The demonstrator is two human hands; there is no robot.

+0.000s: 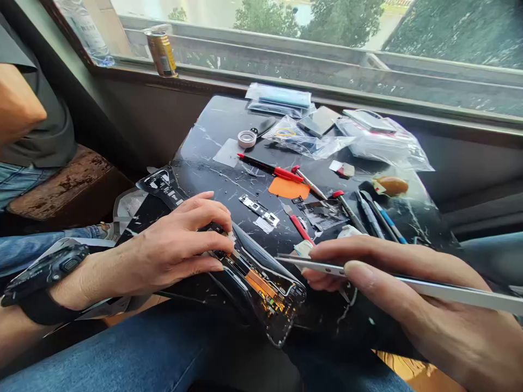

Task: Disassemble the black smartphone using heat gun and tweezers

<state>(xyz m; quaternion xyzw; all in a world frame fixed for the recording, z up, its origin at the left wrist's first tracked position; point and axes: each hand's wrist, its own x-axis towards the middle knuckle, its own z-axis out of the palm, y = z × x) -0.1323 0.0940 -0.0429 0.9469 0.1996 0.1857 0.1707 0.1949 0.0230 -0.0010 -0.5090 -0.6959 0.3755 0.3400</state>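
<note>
An opened phone (pixel 261 283) with bare circuitry and copper-coloured parts lies slanted at the table's front edge. Across its upper part rests my left hand (pixel 183 239), thumb and fingers bent onto it; a small pale bit shows at the fingertips, too small to name. My right hand (pixel 392 288) pinches a pair of metal tweezers (pixel 339 269) between thumb and forefinger, their tips pointing left just above the phone's right edge. Beyond the phone lies a silvery metal bracket (pixel 259 212). A red-handled pry tool (pixel 300 226) is close to my right fingertips.
On the black table (pixel 204 130) are a red pen (pixel 269 167), an orange card (pixel 289 188), a tape roll (pixel 247 139), screwdrivers (pixel 349 211), plastic bags (pixel 310 139) and a round brown object (pixel 391 186). A can (pixel 161 53) stands on the windowsill. Another person (pixel 36 109) sits at left.
</note>
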